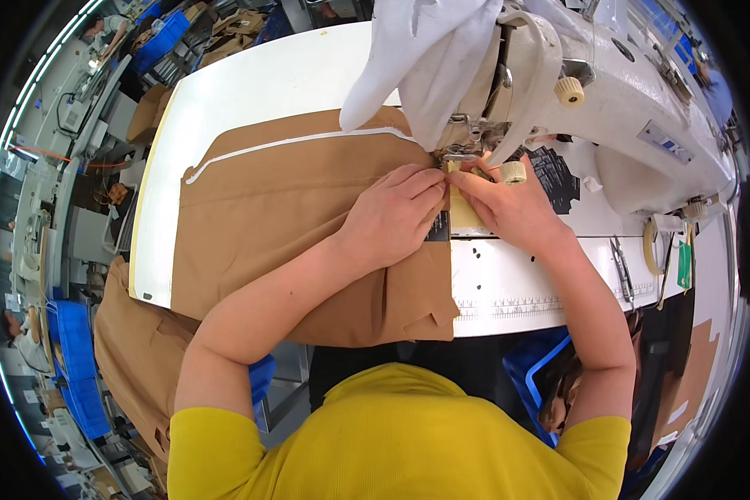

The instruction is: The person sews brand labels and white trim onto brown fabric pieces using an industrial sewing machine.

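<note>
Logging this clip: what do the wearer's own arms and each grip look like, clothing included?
Short sleeves of a yellow shirt cover the upper arms; the forearms are bare. No glove or ring shows on the left grip or the right grip.

My left hand (394, 215) covers part of the brown cloth (267, 225) and part of a black label (438, 227). My fingertips, with those of my right hand (512, 200), hide whatever lies between them by the presser foot (461, 155); I can't make out the needle. A white rag (437, 62) blocks some of the sewing machine (650, 108) and the cloth's upper edge, and both rag and machine run off the top of my view. The bottom cuts off my yellow shirt (400, 442). My right arm (596, 325) screens part of a blue bin (550, 354). The person (108, 29) at upper left is too small to read.
</note>
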Demonstrator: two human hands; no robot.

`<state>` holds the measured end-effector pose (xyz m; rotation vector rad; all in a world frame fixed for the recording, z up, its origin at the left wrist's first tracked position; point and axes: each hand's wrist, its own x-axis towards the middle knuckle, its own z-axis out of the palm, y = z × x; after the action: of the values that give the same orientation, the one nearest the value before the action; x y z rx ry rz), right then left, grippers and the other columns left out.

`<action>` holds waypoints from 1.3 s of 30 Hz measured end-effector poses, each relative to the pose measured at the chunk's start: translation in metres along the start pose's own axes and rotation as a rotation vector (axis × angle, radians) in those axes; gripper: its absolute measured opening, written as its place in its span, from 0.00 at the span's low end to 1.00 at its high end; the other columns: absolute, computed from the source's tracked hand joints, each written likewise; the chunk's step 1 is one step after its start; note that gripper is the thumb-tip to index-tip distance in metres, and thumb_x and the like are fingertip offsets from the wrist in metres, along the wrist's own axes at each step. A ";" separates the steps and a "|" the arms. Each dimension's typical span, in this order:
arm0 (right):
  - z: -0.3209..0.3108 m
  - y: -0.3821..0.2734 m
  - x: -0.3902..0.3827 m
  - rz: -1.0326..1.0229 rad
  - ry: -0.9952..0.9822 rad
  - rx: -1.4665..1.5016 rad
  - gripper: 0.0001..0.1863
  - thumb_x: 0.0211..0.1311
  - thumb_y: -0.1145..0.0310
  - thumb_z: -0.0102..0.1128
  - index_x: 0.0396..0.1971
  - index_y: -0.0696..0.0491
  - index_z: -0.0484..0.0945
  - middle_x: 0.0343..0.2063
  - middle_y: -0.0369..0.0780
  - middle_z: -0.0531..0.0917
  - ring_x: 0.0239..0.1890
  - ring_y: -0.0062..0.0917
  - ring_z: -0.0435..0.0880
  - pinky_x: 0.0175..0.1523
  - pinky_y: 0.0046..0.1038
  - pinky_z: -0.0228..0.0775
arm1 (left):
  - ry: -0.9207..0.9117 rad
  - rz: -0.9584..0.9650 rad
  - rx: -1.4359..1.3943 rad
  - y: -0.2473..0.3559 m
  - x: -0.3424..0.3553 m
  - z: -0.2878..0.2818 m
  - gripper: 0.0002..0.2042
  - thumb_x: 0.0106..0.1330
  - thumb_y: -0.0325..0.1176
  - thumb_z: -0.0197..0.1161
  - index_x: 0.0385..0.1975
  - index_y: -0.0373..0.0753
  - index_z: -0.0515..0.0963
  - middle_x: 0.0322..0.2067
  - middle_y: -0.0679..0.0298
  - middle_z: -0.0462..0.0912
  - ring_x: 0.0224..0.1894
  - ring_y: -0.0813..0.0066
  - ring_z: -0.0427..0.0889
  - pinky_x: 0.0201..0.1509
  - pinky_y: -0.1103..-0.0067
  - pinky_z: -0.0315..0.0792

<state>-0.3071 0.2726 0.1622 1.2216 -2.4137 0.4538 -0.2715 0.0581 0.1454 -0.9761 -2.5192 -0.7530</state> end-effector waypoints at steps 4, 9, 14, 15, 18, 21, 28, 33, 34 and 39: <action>0.002 0.001 0.001 -0.018 0.045 -0.032 0.11 0.54 0.73 0.61 0.39 0.49 0.79 0.37 0.37 0.81 0.38 0.34 0.76 0.53 0.35 0.63 | -0.002 0.002 0.016 -0.002 0.001 -0.001 0.16 0.56 0.25 0.61 0.46 0.32 0.77 0.50 0.58 0.76 0.53 0.58 0.74 0.56 0.69 0.72; 0.007 0.004 0.003 -0.048 0.096 -0.062 0.11 0.53 0.72 0.61 0.39 0.48 0.79 0.36 0.36 0.81 0.38 0.32 0.76 0.53 0.35 0.63 | -0.016 0.010 0.017 -0.006 0.002 0.000 0.16 0.55 0.25 0.61 0.45 0.33 0.77 0.48 0.59 0.75 0.52 0.59 0.74 0.55 0.70 0.72; 0.010 0.006 0.003 -0.064 0.088 -0.142 0.12 0.51 0.71 0.61 0.39 0.47 0.80 0.34 0.35 0.81 0.39 0.30 0.77 0.53 0.35 0.63 | -0.031 -0.003 0.011 -0.006 0.003 -0.002 0.15 0.55 0.24 0.61 0.45 0.34 0.77 0.46 0.60 0.75 0.50 0.59 0.75 0.52 0.69 0.73; 0.009 0.007 0.004 -0.061 0.088 -0.141 0.12 0.51 0.71 0.61 0.39 0.47 0.80 0.34 0.35 0.81 0.39 0.30 0.77 0.53 0.35 0.63 | -0.039 0.006 0.018 -0.006 0.003 -0.003 0.15 0.55 0.24 0.62 0.45 0.34 0.77 0.46 0.61 0.74 0.49 0.59 0.75 0.52 0.69 0.73; 0.010 0.009 0.005 -0.052 0.074 -0.126 0.13 0.51 0.71 0.61 0.40 0.46 0.81 0.33 0.35 0.82 0.39 0.30 0.77 0.52 0.34 0.64 | -0.032 0.006 0.021 -0.012 0.007 -0.001 0.15 0.55 0.24 0.62 0.45 0.34 0.77 0.45 0.61 0.75 0.49 0.59 0.75 0.51 0.70 0.73; 0.011 0.010 0.005 -0.048 0.104 -0.156 0.14 0.51 0.71 0.61 0.40 0.46 0.81 0.32 0.34 0.82 0.40 0.30 0.76 0.52 0.33 0.64 | -0.027 0.030 0.026 -0.015 0.009 0.000 0.15 0.55 0.24 0.62 0.44 0.33 0.78 0.45 0.61 0.75 0.49 0.59 0.74 0.52 0.70 0.73; 0.012 0.008 0.004 -0.037 0.149 -0.126 0.13 0.51 0.69 0.63 0.38 0.45 0.83 0.29 0.33 0.80 0.39 0.29 0.75 0.49 0.31 0.63 | -0.025 0.051 0.041 -0.013 0.011 -0.002 0.16 0.54 0.24 0.62 0.45 0.33 0.78 0.45 0.61 0.75 0.49 0.59 0.74 0.52 0.70 0.73; 0.014 0.009 0.001 -0.019 0.155 -0.094 0.12 0.52 0.68 0.63 0.38 0.46 0.83 0.26 0.33 0.77 0.38 0.28 0.74 0.47 0.31 0.62 | -0.028 0.050 0.078 -0.012 0.010 -0.002 0.16 0.55 0.25 0.61 0.45 0.33 0.78 0.44 0.60 0.76 0.49 0.59 0.76 0.52 0.69 0.74; 0.016 0.010 0.000 -0.023 0.157 -0.099 0.11 0.52 0.68 0.63 0.37 0.46 0.83 0.27 0.33 0.76 0.39 0.28 0.73 0.47 0.31 0.62 | -0.033 0.055 0.078 -0.012 0.010 -0.002 0.16 0.55 0.25 0.61 0.45 0.33 0.78 0.44 0.60 0.76 0.49 0.59 0.76 0.52 0.69 0.74; 0.013 0.007 -0.001 -0.038 0.203 -0.062 0.05 0.51 0.69 0.64 0.30 0.49 0.80 0.30 0.33 0.73 0.39 0.27 0.73 0.48 0.31 0.63 | -0.058 0.134 0.300 -0.007 0.011 -0.003 0.12 0.58 0.26 0.60 0.42 0.35 0.78 0.43 0.60 0.77 0.50 0.59 0.76 0.52 0.70 0.74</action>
<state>-0.3149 0.2715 0.1496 1.1356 -2.2137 0.4637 -0.2838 0.0578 0.1509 -1.0580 -2.4894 -0.2991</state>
